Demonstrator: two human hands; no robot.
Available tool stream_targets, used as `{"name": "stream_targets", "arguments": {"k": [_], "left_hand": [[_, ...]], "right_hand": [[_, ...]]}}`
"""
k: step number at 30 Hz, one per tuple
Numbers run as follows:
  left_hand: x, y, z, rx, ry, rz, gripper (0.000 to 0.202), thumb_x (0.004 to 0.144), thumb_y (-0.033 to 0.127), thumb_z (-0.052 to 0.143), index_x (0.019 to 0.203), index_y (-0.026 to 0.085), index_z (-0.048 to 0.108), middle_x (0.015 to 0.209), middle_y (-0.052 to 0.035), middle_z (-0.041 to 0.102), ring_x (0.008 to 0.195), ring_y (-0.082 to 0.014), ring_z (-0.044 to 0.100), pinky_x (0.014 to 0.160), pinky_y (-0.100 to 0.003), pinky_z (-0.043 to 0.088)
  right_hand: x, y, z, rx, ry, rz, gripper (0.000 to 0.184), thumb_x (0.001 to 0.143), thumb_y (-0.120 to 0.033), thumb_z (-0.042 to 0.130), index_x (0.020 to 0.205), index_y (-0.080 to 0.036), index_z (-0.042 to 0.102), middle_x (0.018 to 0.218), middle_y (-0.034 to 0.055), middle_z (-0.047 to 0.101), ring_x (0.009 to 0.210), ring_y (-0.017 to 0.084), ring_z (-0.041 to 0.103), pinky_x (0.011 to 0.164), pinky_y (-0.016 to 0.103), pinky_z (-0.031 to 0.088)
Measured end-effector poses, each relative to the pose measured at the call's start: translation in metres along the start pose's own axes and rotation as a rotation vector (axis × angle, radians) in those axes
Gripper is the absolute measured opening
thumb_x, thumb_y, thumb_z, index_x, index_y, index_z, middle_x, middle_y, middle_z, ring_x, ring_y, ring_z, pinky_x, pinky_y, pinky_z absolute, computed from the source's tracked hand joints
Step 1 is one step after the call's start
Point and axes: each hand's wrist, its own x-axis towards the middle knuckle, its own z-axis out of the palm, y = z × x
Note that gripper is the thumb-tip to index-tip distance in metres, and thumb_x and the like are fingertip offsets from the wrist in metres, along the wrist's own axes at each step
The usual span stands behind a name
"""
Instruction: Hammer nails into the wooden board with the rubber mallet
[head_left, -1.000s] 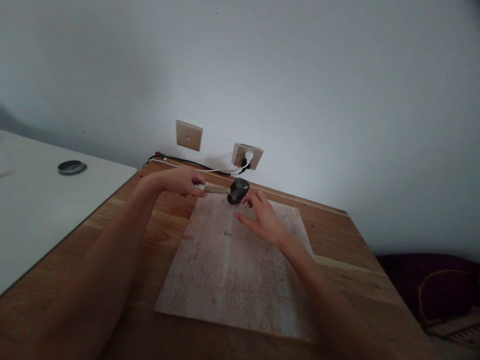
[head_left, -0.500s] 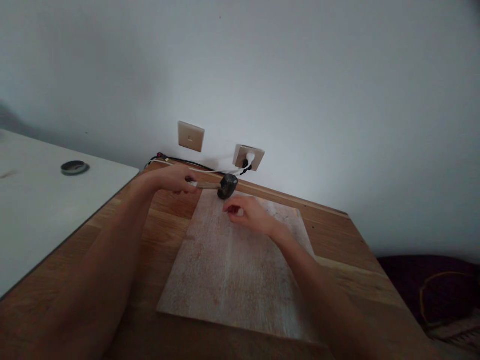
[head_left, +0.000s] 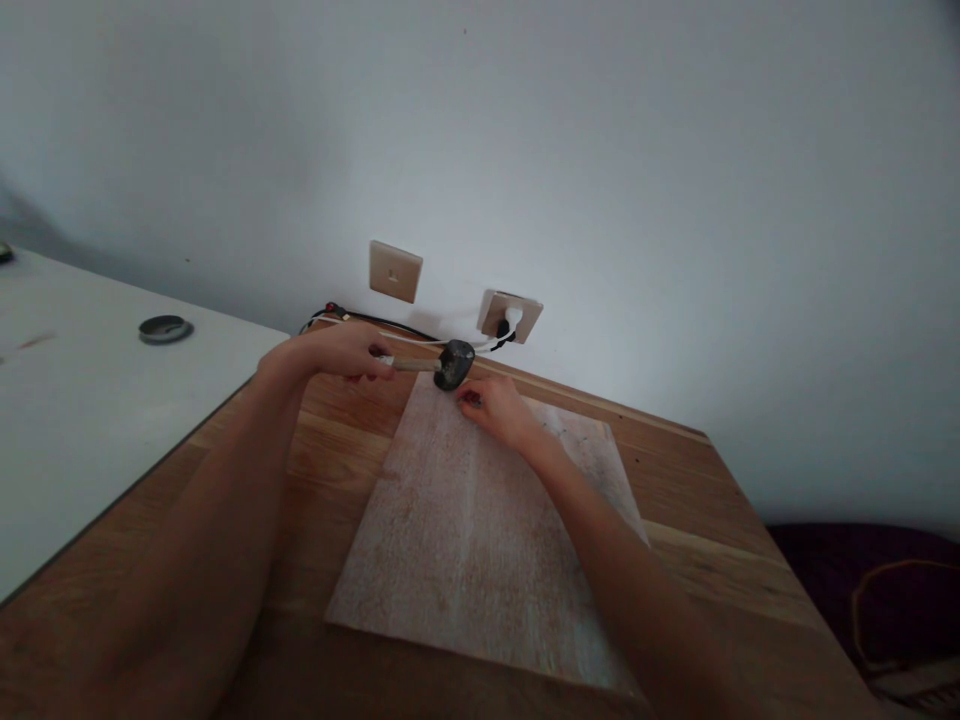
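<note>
My left hand (head_left: 351,352) is wrapped round the pale wooden handle of a hammer (head_left: 454,366) with a thick dark head. The head is over the far left part of a thin wooden board (head_left: 465,540), which lies flat on the table. Close by to the right, my right hand (head_left: 496,408) rests at the board's far part, its thumb and fingers pinched together. What they hold, if anything, is too small to make out. Several tiny thin dark marks, perhaps nails, show on the board right of that hand.
The wooden table (head_left: 697,540) meets a white wall with a socket (head_left: 491,312) and a second wall plate (head_left: 395,271). Cables (head_left: 405,333) run along the table's back edge. On a white surface (head_left: 90,400) at left lies a round grey lid (head_left: 165,329).
The view has shifted slightly, so the scene sits a little further right. My right hand is now closer to the hammer head, its fingers more tightly pinched. The hammer stays in my left hand.
</note>
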Motion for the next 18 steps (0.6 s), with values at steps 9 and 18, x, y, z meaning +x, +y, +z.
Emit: {"name": "stream_targets", "arguments": {"k": [9, 18], "left_hand": [[-0.006, 0.001, -0.003, -0.085, 0.004, 0.109, 0.033, 0.078, 0.051, 0.069, 0.077, 0.018, 0.069, 0.063, -0.0017, 0.064, 0.053, -0.0144, 0.057, 0.052, -0.026, 0.04], [0.003, 0.004, 0.003, -0.051, -0.111, 0.191, 0.035, 0.076, 0.051, 0.071, 0.089, 0.018, 0.075, 0.074, -0.003, 0.066, 0.057, -0.0147, 0.057, 0.052, -0.025, 0.042]], "right_hand": [[-0.006, 0.004, -0.001, -0.083, 0.025, 0.061, 0.023, 0.092, -0.04, 0.079, 0.094, -0.018, 0.079, 0.097, 0.0118, 0.079, 0.099, 0.031, 0.071, 0.096, 0.044, 0.048], [-0.034, 0.036, -0.022, -0.012, 0.123, 0.12, 0.068, 0.084, -0.058, 0.082, 0.139, -0.023, 0.063, 0.129, 0.0154, 0.067, 0.121, 0.036, 0.065, 0.104, 0.055, 0.049]]}}
